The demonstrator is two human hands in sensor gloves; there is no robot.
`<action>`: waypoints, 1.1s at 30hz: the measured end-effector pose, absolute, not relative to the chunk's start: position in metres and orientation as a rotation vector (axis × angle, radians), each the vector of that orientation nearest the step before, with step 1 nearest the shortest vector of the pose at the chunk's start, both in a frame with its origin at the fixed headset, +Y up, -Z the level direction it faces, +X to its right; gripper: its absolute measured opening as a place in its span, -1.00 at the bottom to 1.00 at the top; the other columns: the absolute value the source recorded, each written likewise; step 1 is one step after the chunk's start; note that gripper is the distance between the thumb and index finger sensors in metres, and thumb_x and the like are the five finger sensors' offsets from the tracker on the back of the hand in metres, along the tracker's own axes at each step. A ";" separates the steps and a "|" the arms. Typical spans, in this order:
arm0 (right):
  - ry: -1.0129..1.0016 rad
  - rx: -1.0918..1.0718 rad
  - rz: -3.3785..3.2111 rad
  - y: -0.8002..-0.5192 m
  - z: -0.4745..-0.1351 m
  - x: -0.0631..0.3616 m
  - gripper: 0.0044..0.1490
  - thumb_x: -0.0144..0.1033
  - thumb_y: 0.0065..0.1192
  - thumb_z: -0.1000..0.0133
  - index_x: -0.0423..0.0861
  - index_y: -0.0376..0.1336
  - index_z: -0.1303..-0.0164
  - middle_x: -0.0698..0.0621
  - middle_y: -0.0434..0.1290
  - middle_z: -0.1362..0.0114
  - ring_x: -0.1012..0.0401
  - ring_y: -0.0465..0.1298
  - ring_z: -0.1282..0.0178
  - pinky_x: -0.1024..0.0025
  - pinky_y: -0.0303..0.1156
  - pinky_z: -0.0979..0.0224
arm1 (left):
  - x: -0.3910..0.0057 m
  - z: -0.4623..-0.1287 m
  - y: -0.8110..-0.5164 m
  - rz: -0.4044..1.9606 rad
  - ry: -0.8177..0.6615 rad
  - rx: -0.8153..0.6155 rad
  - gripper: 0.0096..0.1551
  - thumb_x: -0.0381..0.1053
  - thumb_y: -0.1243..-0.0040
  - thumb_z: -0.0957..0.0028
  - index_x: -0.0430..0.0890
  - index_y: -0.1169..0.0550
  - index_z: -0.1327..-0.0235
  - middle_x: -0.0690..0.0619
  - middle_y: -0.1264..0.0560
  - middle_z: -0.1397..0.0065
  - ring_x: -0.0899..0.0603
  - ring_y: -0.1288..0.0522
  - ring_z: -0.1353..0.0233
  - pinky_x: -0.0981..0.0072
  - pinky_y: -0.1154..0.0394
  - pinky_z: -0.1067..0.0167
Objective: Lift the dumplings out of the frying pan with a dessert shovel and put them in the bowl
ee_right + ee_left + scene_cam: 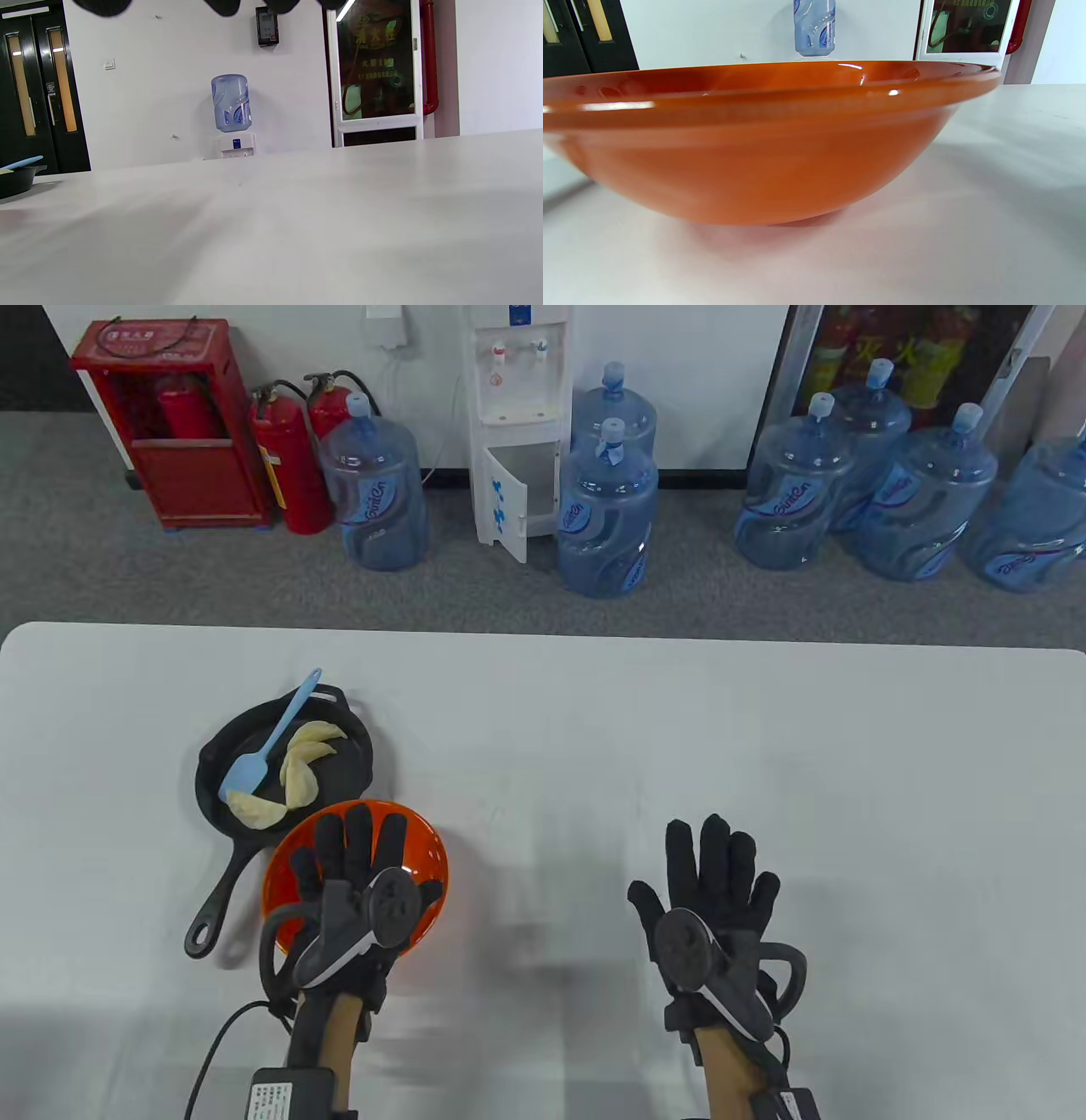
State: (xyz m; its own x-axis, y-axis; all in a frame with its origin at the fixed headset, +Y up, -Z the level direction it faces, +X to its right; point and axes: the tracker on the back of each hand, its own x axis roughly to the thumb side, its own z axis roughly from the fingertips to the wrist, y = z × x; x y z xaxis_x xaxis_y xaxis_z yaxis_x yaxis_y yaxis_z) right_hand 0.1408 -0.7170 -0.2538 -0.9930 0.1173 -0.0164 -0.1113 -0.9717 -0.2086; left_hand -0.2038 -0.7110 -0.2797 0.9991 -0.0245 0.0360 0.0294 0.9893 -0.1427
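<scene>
A black cast-iron frying pan [222, 806] lies at the table's left, its handle pointing toward me. Inside it are several pale dumplings [303, 768] and a light blue dessert shovel [270, 740], blade down on the pan floor, handle leaning over the far rim. Just in front of the pan stands an orange bowl [424, 848]; it fills the left wrist view [763, 169]. My left hand [344, 857] hovers over the bowl, fingers straight and spread, holding nothing. My right hand [713, 861] is flat above bare table at the right, fingers spread; only its fingertips [102, 6] show in the right wrist view.
The white table [679, 746] stretches wide to the right of the bowl. On the floor beyond its far edge stand water jugs [607, 517], a white dispenser [519, 424] and red fire extinguishers [288, 466]. The pan's edge [15, 180] shows at the far left of the right wrist view.
</scene>
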 end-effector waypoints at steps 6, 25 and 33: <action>-0.289 -0.042 3.009 -0.718 -0.257 0.139 0.01 0.37 -0.34 -0.36 0.05 -0.30 -0.91 -0.20 -0.33 -0.90 -0.22 -0.26 -0.82 -0.43 -0.17 -0.64 | -0.206 -0.279 -0.711 -0.030 -0.027 -0.154 -0.02 0.45 0.43 -0.25 0.02 0.21 -0.83 -0.22 0.36 -0.80 -0.47 0.40 -0.70 -0.41 0.27 -0.51; -0.210 -0.108 2.942 -0.722 -0.267 0.151 0.01 0.37 -0.32 -0.37 0.05 -0.30 -0.92 -0.20 -0.32 -0.91 -0.21 -0.25 -0.83 -0.43 -0.17 -0.65 | -0.214 -0.283 -0.713 -0.038 0.012 -0.148 -0.03 0.43 0.36 -0.27 0.00 0.15 -0.83 -0.21 0.26 -0.83 -0.49 0.24 -0.76 -0.40 0.15 -0.55; -0.235 -0.094 2.944 -0.719 -0.266 0.151 0.02 0.37 -0.31 -0.37 0.04 -0.30 -0.92 -0.20 -0.31 -0.91 -0.21 -0.24 -0.83 -0.43 -0.15 -0.65 | -0.235 -0.297 -0.689 0.054 0.069 -0.107 -0.04 0.42 0.29 -0.28 0.00 0.07 -0.84 -0.19 0.19 -0.84 -0.48 0.16 -0.79 -0.45 0.00 -0.59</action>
State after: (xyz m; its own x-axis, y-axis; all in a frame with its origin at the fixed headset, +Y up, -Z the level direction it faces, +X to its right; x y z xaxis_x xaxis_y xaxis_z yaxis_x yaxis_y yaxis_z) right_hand 0.1507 -0.7193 -0.2657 -0.9807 0.1896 -0.0478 -0.1796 -0.9702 -0.1628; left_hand -0.2352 -0.6888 -0.2967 0.9962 0.0501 -0.0717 -0.0575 0.9928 -0.1053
